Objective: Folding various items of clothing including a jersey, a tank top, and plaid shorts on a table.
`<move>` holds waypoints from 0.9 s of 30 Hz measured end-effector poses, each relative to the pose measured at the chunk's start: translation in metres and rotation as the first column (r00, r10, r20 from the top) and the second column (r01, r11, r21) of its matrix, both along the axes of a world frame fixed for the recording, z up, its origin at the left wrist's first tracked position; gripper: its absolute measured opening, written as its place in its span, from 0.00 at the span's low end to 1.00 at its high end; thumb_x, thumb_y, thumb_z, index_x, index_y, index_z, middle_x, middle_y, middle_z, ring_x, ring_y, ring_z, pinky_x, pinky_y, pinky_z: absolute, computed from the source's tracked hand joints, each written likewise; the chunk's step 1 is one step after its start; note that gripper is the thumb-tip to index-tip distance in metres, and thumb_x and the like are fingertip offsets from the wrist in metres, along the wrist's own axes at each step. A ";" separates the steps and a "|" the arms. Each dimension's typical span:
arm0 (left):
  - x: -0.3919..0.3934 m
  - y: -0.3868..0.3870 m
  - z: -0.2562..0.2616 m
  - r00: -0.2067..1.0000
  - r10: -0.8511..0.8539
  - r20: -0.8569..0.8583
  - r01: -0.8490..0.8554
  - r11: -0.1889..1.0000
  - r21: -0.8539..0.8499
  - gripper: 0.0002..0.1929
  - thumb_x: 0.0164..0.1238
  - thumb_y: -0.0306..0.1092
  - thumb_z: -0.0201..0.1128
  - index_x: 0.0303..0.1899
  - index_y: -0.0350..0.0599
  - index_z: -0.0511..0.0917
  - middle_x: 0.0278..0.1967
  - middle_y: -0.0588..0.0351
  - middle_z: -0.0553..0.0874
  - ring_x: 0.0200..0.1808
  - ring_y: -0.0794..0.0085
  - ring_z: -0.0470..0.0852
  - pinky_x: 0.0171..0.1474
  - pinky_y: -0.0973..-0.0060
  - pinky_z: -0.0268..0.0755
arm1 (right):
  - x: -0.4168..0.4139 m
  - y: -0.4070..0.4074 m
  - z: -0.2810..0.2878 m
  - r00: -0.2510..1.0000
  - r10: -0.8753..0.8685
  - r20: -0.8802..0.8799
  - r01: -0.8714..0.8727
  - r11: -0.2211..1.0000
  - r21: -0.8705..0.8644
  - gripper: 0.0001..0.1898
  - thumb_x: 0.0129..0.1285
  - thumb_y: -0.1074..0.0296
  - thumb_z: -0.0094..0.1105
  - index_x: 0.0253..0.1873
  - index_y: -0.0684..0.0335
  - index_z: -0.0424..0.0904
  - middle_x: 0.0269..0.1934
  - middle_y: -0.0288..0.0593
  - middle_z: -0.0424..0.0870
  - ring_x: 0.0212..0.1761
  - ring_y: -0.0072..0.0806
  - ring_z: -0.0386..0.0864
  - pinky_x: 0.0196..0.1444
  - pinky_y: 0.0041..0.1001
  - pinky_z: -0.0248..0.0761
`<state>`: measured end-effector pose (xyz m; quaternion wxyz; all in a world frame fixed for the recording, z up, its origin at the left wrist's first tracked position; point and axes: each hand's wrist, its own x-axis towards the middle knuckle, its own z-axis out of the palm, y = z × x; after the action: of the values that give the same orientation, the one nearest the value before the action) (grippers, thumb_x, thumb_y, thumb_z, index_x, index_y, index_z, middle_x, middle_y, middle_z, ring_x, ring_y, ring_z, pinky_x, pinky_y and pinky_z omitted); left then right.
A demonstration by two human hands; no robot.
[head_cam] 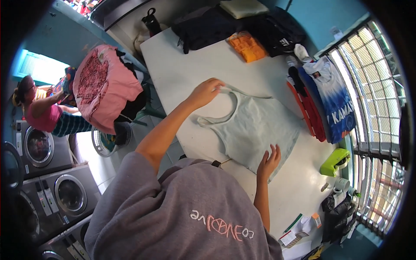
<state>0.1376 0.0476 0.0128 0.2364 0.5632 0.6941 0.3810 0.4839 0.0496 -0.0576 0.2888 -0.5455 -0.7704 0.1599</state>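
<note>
A pale mint sleeveless top [260, 126] lies spread on the white table [182, 74], its straps towards the left and its hem towards the right. My left hand [207, 92] is at the far shoulder strap, fingers curled around its end. Over the near edge, close to the hem, my right hand [269, 162] hovers or rests lightly with its fingers apart; whether it touches the cloth I cannot tell. The nearer strap [206, 121] lies loose on the tabletop.
Dark garments [208, 29], orange cloth [247, 47] and a blue-white jersey [333, 100] line the table. A green tape dispenser [334, 162] stands by the barred window. At left, a person [42, 110] handles cloth beside a pink laundry pile [107, 87] and front-loading machines [70, 193].
</note>
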 end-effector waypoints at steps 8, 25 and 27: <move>0.012 -0.132 -0.056 0.937 0.167 -0.306 -0.167 0.986 0.027 0.19 0.48 0.27 0.64 0.43 0.44 0.65 0.40 0.53 0.73 0.40 0.63 0.77 0.43 0.71 0.70 | -0.070 0.022 -0.024 0.942 0.111 0.315 -0.109 0.994 -0.023 0.23 0.64 0.56 0.45 0.63 0.51 0.62 0.68 0.46 0.50 0.70 0.42 0.47 0.65 0.48 0.40; 0.038 -0.088 -0.073 0.969 0.233 0.087 -0.235 0.972 0.013 0.08 0.56 0.20 0.54 0.37 0.42 0.69 0.38 0.57 0.75 0.35 0.74 0.76 0.37 0.80 0.69 | -0.076 0.015 -0.045 0.895 0.085 0.439 -0.028 0.991 -0.134 0.28 0.63 0.51 0.41 0.67 0.49 0.54 0.71 0.41 0.43 0.72 0.38 0.39 0.67 0.47 0.34; 0.033 -0.084 -0.066 0.962 0.182 0.205 -0.157 0.979 -0.132 0.07 0.57 0.21 0.53 0.38 0.42 0.69 0.36 0.57 0.75 0.34 0.75 0.76 0.36 0.79 0.69 | -0.076 0.015 -0.045 0.879 0.072 0.471 -0.012 0.992 -0.129 0.28 0.63 0.51 0.41 0.67 0.49 0.54 0.70 0.41 0.43 0.72 0.37 0.39 0.67 0.47 0.33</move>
<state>0.1706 -0.0363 -0.0530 0.3087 0.4424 0.7306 0.4186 0.4080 0.0647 -0.1024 0.0541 -0.5678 -0.8180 0.0744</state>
